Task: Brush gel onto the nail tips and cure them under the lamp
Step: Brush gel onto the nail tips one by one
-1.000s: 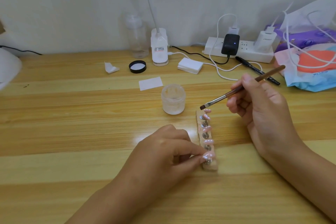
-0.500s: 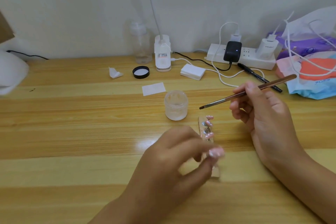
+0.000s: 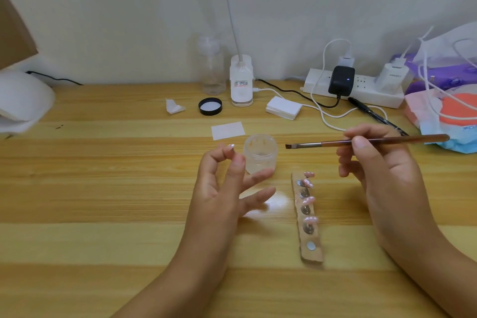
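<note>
left hand [image 3: 224, 190] pinches nail tip [image 3: 230, 147] | right hand [image 3: 387, 170] holds brush [image 3: 333, 143]

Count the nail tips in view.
5. Four nail tips stand in a row on the wooden strip, its nearest slot empty; the fifth is pinched in the left hand. None seems hidden.

We look down on a wooden table [image 3: 90, 188] of pale and honey-coloured planks running side to side, lit softly and evenly, with one bright glare patch [image 3: 280, 201] near the table's middle. Behind the table's far edge stands a plain off-white wall [image 3: 129, 13]. Along that edge, toward the table's right end, lies a white power strip [image 3: 366, 91] with chargers [image 3: 341, 80] plugged in.
</note>
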`<state>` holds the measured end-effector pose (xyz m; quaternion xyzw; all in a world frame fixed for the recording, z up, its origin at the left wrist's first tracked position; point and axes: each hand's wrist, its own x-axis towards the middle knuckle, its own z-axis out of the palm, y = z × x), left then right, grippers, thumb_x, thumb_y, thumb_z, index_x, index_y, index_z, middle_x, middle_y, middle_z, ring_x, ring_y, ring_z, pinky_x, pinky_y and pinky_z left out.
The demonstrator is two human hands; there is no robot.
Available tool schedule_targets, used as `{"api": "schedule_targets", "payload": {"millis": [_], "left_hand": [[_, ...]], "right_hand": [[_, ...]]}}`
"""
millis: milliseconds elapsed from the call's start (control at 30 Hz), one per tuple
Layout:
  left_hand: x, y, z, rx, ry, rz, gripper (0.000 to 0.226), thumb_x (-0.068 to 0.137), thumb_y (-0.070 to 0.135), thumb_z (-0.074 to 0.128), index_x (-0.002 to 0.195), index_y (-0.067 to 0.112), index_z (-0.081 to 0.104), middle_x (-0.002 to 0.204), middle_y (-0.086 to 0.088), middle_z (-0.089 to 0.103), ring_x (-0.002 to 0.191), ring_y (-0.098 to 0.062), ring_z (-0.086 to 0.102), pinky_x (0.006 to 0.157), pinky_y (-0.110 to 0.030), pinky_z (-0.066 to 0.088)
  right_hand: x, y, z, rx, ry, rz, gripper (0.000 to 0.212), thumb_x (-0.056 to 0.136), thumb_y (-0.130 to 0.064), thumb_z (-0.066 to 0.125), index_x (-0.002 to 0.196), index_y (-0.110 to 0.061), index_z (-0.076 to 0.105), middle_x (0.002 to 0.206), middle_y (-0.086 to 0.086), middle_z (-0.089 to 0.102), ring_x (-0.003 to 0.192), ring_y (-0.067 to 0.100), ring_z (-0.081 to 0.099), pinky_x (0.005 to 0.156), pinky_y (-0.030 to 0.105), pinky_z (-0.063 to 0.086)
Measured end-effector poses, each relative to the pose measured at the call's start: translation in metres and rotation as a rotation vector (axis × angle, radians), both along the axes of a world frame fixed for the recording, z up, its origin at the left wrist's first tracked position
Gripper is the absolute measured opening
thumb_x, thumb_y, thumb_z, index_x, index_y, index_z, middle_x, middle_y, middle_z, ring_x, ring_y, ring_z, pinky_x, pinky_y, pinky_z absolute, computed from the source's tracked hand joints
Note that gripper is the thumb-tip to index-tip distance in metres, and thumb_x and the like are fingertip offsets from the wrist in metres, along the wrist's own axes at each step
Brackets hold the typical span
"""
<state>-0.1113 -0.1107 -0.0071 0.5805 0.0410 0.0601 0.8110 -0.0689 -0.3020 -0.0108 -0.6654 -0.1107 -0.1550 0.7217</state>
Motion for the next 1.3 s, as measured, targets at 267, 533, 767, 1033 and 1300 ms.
{"api": "schedule_targets", "payload": {"millis": [267,533,767,1033,1300], "left_hand": [[0.002,-0.007,-0.001,-0.061,0.013,-0.099,0.010,0.086,0.038,0.058,0.092,0.031,0.062,0.131,0.000,0.059,0.108,-0.021,0.068,0.088,-0.026,0.055],[0.002,-0.010,-0.003,-0.064,-0.043,-0.120,0.008,0.082,0.037,0.057,0.087,0.032,0.062,0.135,0.022,0.054,0.109,-0.019,0.067,0.087,-0.021,0.054],[0.001,-0.009,-0.002,-0.067,-0.054,-0.126,0.006,0.086,0.040,0.061,0.084,0.035,0.063,0.134,0.024,0.055,0.109,-0.019,0.067,0.086,-0.021,0.054],[0.004,-0.006,-0.009,-0.048,-0.045,-0.078,0.008,0.086,0.039,0.055,0.088,0.036,0.062,0.131,0.024,0.056,0.110,-0.017,0.066,0.085,-0.020,0.054],[0.005,-0.006,-0.010,-0.077,-0.021,-0.076,0.009,0.086,0.038,0.055,0.088,0.036,0.063,0.117,0.020,0.066,0.109,-0.017,0.067,0.086,-0.022,0.054]], "right_hand": [[-0.008,0.006,0.003,-0.211,-0.098,0.004,0.015,0.091,-0.021,0.057,0.094,-0.031,0.066,0.089,-0.014,0.065,0.077,0.003,0.059,0.072,0.013,0.047],[-0.014,0.010,0.005,-0.357,-0.148,0.101,0.021,0.093,-0.030,0.051,0.102,-0.027,0.070,0.103,-0.012,0.067,0.101,0.014,0.064,0.083,0.028,0.051],[-0.012,0.010,0.000,-0.481,-0.127,0.107,0.022,0.095,-0.021,0.052,0.105,-0.026,0.070,0.102,-0.012,0.066,0.097,0.017,0.065,0.078,0.037,0.049],[-0.003,0.004,0.002,-0.136,0.013,0.078,0.018,0.093,-0.019,0.055,0.092,-0.024,0.072,0.091,-0.005,0.071,0.084,0.004,0.061,0.070,0.015,0.046],[0.000,0.000,0.003,-0.106,0.030,0.046,0.030,0.083,-0.013,0.044,0.079,-0.022,0.072,0.086,-0.004,0.069,0.082,0.006,0.060,0.068,0.017,0.047]]}}
